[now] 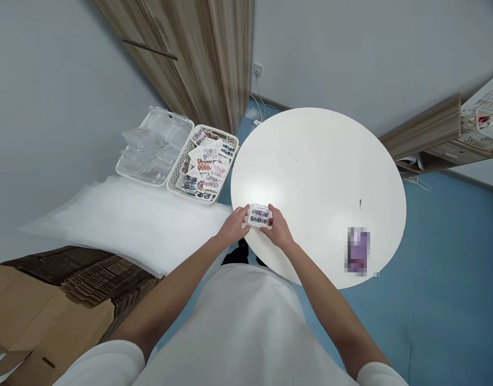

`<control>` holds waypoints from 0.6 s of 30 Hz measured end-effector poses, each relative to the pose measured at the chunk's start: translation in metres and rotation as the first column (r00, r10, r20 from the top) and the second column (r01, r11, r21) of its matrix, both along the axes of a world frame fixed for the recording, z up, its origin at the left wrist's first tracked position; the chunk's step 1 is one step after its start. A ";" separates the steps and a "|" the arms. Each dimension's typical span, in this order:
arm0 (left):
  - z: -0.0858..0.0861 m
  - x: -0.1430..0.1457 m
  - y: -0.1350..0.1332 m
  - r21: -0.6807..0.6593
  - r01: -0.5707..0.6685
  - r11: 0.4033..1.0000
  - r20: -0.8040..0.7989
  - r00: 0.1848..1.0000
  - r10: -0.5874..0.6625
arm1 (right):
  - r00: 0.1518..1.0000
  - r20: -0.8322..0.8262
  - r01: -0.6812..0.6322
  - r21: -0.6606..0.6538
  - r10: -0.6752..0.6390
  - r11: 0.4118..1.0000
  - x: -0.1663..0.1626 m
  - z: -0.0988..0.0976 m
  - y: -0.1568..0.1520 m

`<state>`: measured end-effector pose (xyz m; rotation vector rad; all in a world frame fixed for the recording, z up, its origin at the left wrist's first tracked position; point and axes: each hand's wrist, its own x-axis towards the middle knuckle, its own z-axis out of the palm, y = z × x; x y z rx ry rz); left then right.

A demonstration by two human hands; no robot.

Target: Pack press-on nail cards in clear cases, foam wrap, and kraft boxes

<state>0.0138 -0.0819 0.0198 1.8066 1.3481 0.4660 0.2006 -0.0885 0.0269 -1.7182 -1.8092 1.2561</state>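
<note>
Between my two hands is a small clear plastic case of press-on nails [259, 215], with two rows of dark, shiny nails showing. My left hand [233, 225] grips its left edge, fingers at the top corner and thumb low. On the right edge, my right hand [279, 227] pinches it the same way, and a bit of red shows by the fingers. The case is held over the near left rim of a round white table [310, 161]. To the left, a white basket [172, 188] is heaped with cards of nails [208, 163] in several colours.
A second white basket [123, 170] holds clear plastic bags [149, 145]. White foam sheets [121, 220] lie before the baskets, above flattened cardboard boxes [37, 305]. A blurred purple object [358, 251] lies on the table's right side. A wooden cabinet [206, 59] stands behind.
</note>
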 end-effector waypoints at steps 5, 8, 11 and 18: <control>-0.022 -0.003 0.027 -0.136 -0.199 0.971 0.054 0.977 0.208 | 0.999 -0.004 0.032 0.036 -0.031 0.999 -0.022 -0.018 0.037; -0.030 -0.004 0.046 -0.203 -0.246 0.948 0.078 0.961 0.266 | 0.999 -0.002 0.046 0.054 -0.046 0.997 -0.029 -0.027 0.058; -0.035 -0.005 0.061 -0.227 -0.268 0.936 0.087 0.952 0.294 | 0.997 0.024 0.067 0.064 -0.069 0.996 -0.034 -0.036 0.075; -0.039 -0.008 0.070 -0.251 -0.286 0.925 0.090 0.944 0.317 | 0.993 0.029 0.110 0.071 -0.112 0.991 -0.043 -0.048 0.095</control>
